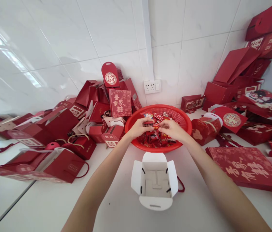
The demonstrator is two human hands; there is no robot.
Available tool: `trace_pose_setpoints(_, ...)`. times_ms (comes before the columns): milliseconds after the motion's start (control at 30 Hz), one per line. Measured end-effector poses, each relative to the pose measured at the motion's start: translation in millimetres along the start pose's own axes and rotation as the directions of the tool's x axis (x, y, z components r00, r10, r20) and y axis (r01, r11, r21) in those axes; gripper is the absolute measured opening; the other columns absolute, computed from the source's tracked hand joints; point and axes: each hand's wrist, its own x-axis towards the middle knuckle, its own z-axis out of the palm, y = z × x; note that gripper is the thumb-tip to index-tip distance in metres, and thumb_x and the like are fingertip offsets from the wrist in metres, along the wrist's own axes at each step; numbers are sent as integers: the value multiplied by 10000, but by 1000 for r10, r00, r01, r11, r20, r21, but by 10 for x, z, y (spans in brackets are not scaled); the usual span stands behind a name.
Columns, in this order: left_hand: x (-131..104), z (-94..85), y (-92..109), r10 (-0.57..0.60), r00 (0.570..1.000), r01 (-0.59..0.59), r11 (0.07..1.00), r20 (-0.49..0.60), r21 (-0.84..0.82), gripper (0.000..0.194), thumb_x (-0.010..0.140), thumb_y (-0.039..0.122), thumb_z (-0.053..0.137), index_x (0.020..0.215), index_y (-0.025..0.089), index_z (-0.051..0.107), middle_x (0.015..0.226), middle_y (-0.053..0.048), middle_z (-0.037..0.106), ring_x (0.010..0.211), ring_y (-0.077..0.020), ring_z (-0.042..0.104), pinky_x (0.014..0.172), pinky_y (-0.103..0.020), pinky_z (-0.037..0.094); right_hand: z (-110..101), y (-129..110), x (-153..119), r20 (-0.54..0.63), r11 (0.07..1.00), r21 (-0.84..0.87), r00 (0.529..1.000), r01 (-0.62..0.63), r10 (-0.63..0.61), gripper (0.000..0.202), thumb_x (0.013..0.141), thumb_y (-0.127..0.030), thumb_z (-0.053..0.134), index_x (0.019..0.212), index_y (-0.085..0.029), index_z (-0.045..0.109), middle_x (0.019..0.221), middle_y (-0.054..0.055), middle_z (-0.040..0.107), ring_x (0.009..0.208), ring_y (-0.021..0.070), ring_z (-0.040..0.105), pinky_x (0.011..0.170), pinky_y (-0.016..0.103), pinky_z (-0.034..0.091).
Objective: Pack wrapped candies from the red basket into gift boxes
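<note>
A red plastic basket (186, 120) holds many small wrapped candies (154, 138), mostly in red wrappers. Over it, my left hand (139, 128) is closed with its fingertips on a small red wrapped candy (155, 126). My right hand (173, 129) comes in from the other side, its thumb and fingers pinching at the same spot. Whether the hands share one candy or hold two side by side is hard to make out. Below the basket, nearer to me, stands an open box (156, 203) with white insides, its flaps folded outward and a red cord at its right side.
Red gift boxes (120, 103) are heaped along the wall on the left, with an open red bag-like box (63, 164) nearer. More boxes (222, 96) pile up on the right, beside a large flat red box (244, 167). A socket (152, 86) sits on the tiled wall.
</note>
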Motion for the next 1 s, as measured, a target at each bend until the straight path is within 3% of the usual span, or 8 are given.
trace_pose_setpoints(167, -15, 14, 23, -26, 1000, 26, 1000, 11, 13, 531, 550, 371, 932, 973, 129, 720, 964, -69, 731, 878, -211, 682, 886, -386, 534, 2, -2, 1, 7, 999, 34, 1000, -10, 10, 16, 808, -184, 679, 809, -194, 666, 753, 28, 707, 719, 199, 670, 721, 329, 495)
trace_pose_setpoints(467, -35, 42, 52, -46, 995, 43, 999, 85, 30, 556, 541, 388, 938, 972, 124, 706, 967, -59, 706, 823, -181, 661, 797, -332, 529, -16, -13, -6, 41, 991, 130, 999, 4, -9, 134, 760, -258, 723, 707, -204, 613, 720, 30, 718, 700, 209, 682, 702, 340, 515)
trace_pose_setpoints(633, -15, 22, -3, 22, 1000, -25, 990, 21, 140, 465, 662, 393, 854, 1009, 120, 707, 996, -86, 713, 874, -203, 658, 824, -338, 522, -35, 27, 14, -139, 980, 197, 990, 41, -14, 212, 704, -368, 753, 684, -211, 611, 709, 33, 688, 727, 224, 669, 693, 351, 510)
trace_pose_setpoints(733, 2, 11, -9, 4, 994, -30, 969, 106, 247, 340, 735, 260, 753, 1045, 128, 709, 1059, -92, 729, 906, -200, 670, 849, -322, 523, -45, 56, 38, -240, 963, 264, 971, 59, 7, 257, 632, -381, 777, 658, -217, 580, 684, 9, 655, 699, 205, 641, 668, 334, 501)
trace_pose_setpoints(800, 12, 27, 16, -72, 959, -35, 930, 274, 366, 312, 742, 192, 701, 1050, 143, 722, 1074, -75, 742, 935, -200, 681, 863, -301, 518, -50, 66, 47, -263, 951, 303, 965, 60, 23, 272, 598, -373, 786, 664, -223, 569, 671, -1, 644, 677, 196, 628, 657, 331, 501)
trace_pose_setpoints(867, 17, 72, 64, -184, 879, -84, 849, 440, 522, 318, 743, 165, 681, 1056, 164, 738, 1096, -57, 753, 977, -205, 687, 883, -279, 504, -52, 69, 52, -267, 946, 320, 963, 56, 34, 246, 589, -344, 776, 675, -224, 579, 685, 4, 657, 691, 202, 636, 684, 347, 515)
trace_pose_setpoints(933, 17, 147, 122, -283, 812, -163, 729, 510, 665, 326, 766, 184, 677, 1085, 187, 742, 1139, -49, 754, 1006, -209, 688, 887, -262, 489, -52, 68, 60, -284, 946, 319, 958, 55, 41, 206, 579, -294, 758, 691, -222, 602, 734, 18, 683, 754, 218, 660, 754, 372, 530)
trace_pose_setpoints(1000, 17, 244, 174, -367, 777, -228, 594, 511, 772, 331, 811, 249, 660, 1130, 198, 727, 1133, -59, 755, 974, -217, 693, 843, -262, 486, -55, 69, 71, -311, 947, 315, 949, 58, 45, 192, 567, -252, 740, 715, -221, 621, 796, 31, 701, 841, 233, 677, 837, 391, 529)
